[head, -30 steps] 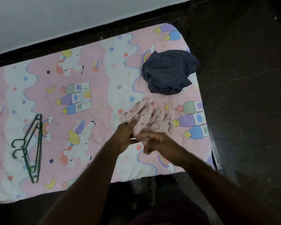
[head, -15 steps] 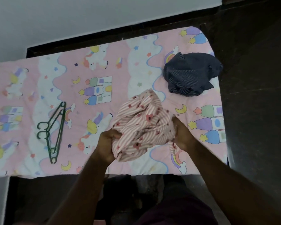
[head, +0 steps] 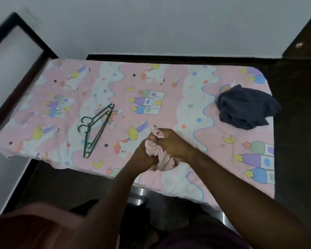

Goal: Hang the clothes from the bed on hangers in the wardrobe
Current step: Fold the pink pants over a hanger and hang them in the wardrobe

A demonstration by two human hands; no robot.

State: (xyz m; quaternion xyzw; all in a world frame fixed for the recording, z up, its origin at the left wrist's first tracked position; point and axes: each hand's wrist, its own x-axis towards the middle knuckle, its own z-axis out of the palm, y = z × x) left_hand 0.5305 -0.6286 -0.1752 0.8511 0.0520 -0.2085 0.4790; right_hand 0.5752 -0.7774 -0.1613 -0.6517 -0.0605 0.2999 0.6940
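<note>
Two grips meet above the near part of the bed: the left grip [head: 144, 156] and the right grip [head: 171, 143] press together, both clenched round a pink striped garment [head: 164, 161]. It is bunched into a tight wad between them. One end pokes out above the fingers and the rest bulges below the right grip, held just over the sheet.

Left of the grips, and apart from them, two green hangers [head: 95, 128] lie stacked on the bed with their hooks pointing away from the grips. Far to the right of the grips and further from the person, a dark blue garment [head: 246, 107] sits crumpled near the corner of the mattress.

The bed [head: 169, 105] wears a pink and white sheet printed with unicorns, castles, moons and stars, lying mostly smooth. Beyond it rises a plain pale wall [head: 151, 24]. A dark-framed panel [head: 16, 56] stands at the bed's left end. Right of the bed the floor [head: 294, 150] is dark and glossy, and a dark wooden piece [head: 309, 33] stands in the far right corner. Below the grips, a shiny metal part [head: 140, 194] shows under the mattress edge.
</note>
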